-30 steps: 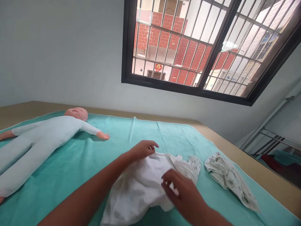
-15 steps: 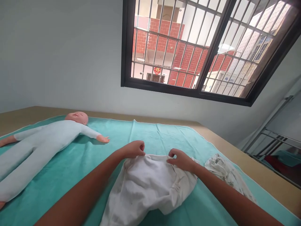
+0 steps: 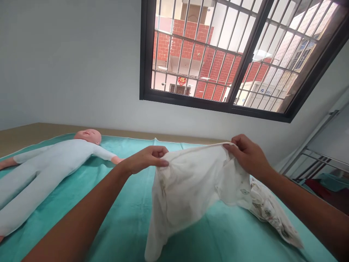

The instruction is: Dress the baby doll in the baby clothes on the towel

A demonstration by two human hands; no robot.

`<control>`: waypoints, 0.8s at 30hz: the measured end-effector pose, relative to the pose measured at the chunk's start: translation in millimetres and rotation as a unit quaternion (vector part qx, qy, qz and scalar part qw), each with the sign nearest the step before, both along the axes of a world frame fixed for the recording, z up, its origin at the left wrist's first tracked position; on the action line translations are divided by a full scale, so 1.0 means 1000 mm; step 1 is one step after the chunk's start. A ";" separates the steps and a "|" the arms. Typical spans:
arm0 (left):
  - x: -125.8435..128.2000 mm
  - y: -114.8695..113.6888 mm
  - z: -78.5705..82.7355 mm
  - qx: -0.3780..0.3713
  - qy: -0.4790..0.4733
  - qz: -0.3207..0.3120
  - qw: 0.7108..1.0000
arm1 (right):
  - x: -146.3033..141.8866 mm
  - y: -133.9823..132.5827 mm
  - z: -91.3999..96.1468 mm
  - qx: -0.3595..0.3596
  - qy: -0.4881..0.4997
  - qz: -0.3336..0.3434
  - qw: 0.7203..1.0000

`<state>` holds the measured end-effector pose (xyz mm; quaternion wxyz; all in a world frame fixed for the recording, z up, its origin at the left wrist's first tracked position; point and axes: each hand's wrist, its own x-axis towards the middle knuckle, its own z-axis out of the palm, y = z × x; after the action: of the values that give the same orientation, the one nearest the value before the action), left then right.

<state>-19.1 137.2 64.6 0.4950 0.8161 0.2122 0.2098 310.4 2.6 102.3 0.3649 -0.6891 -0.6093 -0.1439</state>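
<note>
A small white baby garment [image 3: 191,182] hangs stretched between my two hands, its upper edge pulled taut and slanting up to the right. My left hand [image 3: 148,159] pinches the left corner of that edge between thumb and fingers. Higher up, my right hand [image 3: 247,154] is closed on the right end. A sleeve or leg of the garment dangles at lower left, its tip low over the turquoise sheet [image 3: 120,225]. Behind my right forearm lies a second crumpled white cloth with a printed pattern [image 3: 272,214].
A baby doll [image 3: 58,160] in a white suit lies on its back at the left. The sheet covers a tan tabletop [image 3: 272,171] set against the wall. Above is a barred window [image 3: 207,54]. A metal rack [image 3: 324,160] stands at the right.
Both hands have lifted the garment off the sheet and moved farther apart. The right hand rose more, up and to the right, and the cloth now hangs from its edge.
</note>
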 end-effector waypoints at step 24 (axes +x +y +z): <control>0.008 -0.026 0.018 0.331 0.012 0.450 0.829 | -0.019 -0.019 0.013 -0.091 0.140 0.048 0.985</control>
<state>-11.2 111.2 83.0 0.0434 0.7477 0.4798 0.4569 291.2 -16.5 115.0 0.3890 -0.7030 -0.5947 0.0278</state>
